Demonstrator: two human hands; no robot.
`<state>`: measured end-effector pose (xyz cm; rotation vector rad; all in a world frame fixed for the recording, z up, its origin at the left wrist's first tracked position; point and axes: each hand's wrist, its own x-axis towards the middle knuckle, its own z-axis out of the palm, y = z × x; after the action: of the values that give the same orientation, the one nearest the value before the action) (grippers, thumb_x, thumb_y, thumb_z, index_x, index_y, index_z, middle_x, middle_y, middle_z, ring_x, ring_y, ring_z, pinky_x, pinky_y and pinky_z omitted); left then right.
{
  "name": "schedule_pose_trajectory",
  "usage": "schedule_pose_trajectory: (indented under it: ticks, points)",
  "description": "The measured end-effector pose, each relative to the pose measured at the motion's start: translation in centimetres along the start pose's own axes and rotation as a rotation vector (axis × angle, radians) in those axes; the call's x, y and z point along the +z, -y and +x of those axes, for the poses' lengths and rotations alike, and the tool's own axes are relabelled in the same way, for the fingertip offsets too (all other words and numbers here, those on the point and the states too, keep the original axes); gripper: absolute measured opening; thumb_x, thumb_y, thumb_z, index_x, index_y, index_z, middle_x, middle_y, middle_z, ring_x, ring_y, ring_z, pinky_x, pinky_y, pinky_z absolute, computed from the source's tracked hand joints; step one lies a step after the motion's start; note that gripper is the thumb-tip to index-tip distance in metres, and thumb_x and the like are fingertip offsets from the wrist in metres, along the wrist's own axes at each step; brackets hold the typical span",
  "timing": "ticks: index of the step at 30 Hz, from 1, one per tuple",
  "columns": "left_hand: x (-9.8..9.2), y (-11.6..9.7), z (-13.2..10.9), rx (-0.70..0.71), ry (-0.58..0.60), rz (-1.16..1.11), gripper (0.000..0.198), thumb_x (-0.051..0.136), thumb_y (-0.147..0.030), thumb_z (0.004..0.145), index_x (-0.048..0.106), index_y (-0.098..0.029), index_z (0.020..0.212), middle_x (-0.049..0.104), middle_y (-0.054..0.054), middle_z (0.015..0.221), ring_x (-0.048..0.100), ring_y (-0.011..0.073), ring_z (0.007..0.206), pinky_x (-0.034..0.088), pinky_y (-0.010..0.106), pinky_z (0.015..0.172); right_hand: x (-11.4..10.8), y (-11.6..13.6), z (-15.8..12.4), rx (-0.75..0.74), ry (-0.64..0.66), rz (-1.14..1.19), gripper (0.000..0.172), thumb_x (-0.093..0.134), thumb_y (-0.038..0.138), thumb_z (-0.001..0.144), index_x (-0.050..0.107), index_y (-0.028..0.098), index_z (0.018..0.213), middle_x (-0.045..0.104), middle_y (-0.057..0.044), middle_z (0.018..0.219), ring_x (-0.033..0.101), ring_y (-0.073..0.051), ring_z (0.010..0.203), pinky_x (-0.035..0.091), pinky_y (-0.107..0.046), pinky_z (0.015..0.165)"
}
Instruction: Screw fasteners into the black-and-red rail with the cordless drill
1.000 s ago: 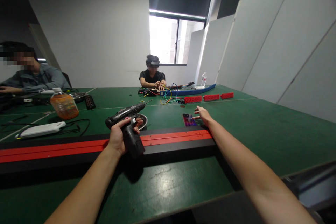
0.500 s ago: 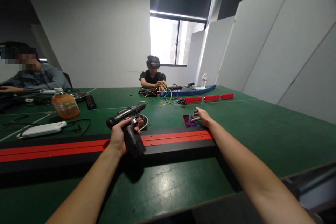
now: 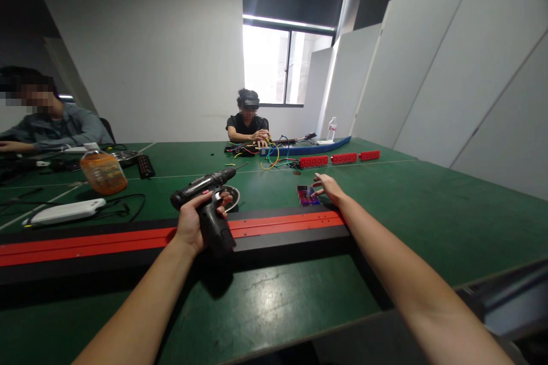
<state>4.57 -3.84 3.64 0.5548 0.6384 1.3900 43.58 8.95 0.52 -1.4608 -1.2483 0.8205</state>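
My left hand [image 3: 190, 225] is wrapped round the handle of a black cordless drill [image 3: 217, 231], held above a long red and black bar [image 3: 274, 223]. The drill's thin bit points up and to the right. Behind the drill, a round metal bowl [image 3: 235, 198] is partly hidden. Beyond the bar's right end, my right hand [image 3: 330, 189] reaches over a phone [image 3: 305, 196] lying on the table with its screen lit. The fingers of that hand are apart and hold nothing; whether a fingertip touches the screen I cannot tell.
An orange drink bottle [image 3: 104, 174] and a white power pack [image 3: 66, 212] with black cable stand left on the green table [image 3: 428, 199]. Red socket blocks [image 3: 314, 161], coloured wires and a blue strip [image 3: 306, 149] lie farther back. Two people [image 3: 247, 122] sit around the table.
The scene has shifted very slightly to the left in view. Both hands keep almost the same pose, the drill still held and the right fingers still over the phone.
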Motion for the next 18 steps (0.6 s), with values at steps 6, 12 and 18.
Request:
schedule_pose_trajectory:
  ticks: [6,12,18]
  points:
    - [0.0,0.0,-0.2,-0.031,-0.026,-0.042,0.024,0.058,-0.018,0.084,0.067,-0.005,0.102,0.072,0.016,0.091,0.057,0.0112,0.050,0.056,0.027,0.049,-0.3,-0.4,-0.8,-0.006,-0.028,-0.182,0.033,0.049,0.049,0.096,0.059,0.018,0.098,0.071,-0.007,0.085,0.060,-0.013,0.048,0.052,-0.028,0.053]
    - [0.9,-0.1,-1.0,-0.071,-0.118,-0.062,0.023,0.055,-0.016,0.084,0.068,-0.005,0.100,0.072,0.017,0.091,0.055,0.0108,0.050,0.054,0.026,0.047,-1.0,-0.3,-2.9,-0.022,-0.011,-0.300,0.033,0.046,0.050,0.097,0.060,0.021,0.093,0.073,-0.005,0.087,0.061,-0.013,0.048,0.049,-0.027,0.060]
    - [1.3,0.4,-1.4,-0.074,-0.205,-0.061,0.023,0.055,-0.014,0.083,0.069,-0.006,0.099,0.069,0.014,0.087,0.052,0.0106,0.051,0.052,0.024,0.047,-1.7,0.1,-4.8,-0.036,0.024,-0.368,0.031,0.044,0.051,0.097,0.059,0.023,0.098,0.074,-0.005,0.099,0.061,-0.013,0.049,0.049,-0.029,0.064]
